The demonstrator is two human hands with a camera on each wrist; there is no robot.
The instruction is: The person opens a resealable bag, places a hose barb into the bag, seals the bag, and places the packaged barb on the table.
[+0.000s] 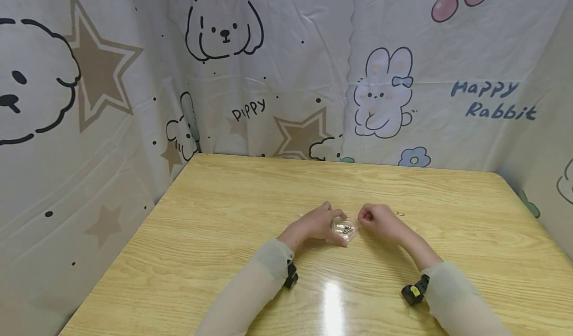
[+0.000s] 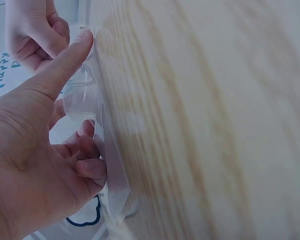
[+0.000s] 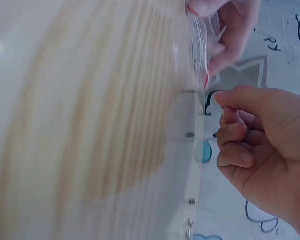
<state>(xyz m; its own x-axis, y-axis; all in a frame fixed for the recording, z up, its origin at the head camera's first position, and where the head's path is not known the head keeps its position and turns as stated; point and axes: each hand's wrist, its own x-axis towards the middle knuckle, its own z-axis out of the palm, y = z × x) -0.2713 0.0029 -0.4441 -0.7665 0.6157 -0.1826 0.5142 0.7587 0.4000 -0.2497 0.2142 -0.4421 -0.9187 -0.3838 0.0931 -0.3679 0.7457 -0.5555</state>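
A small clear plastic container with several small dark and shiny pieces in it lies on the table. My left hand holds it from the left, thumb on the near side and fingers on the far side. In the left wrist view the container appears as a clear round wall, with a flat sheet of clear plastic under the fingers. Just right of it is my right hand, fingers curled and thumb against the index fingertip. Nothing can be made out between those fingertips in the right wrist view.
A few tiny shiny pieces lie on the wooden table just beyond the right hand. Printed cloth hangs behind the table and at both sides. A dark wrist camera sits at the right cuff.
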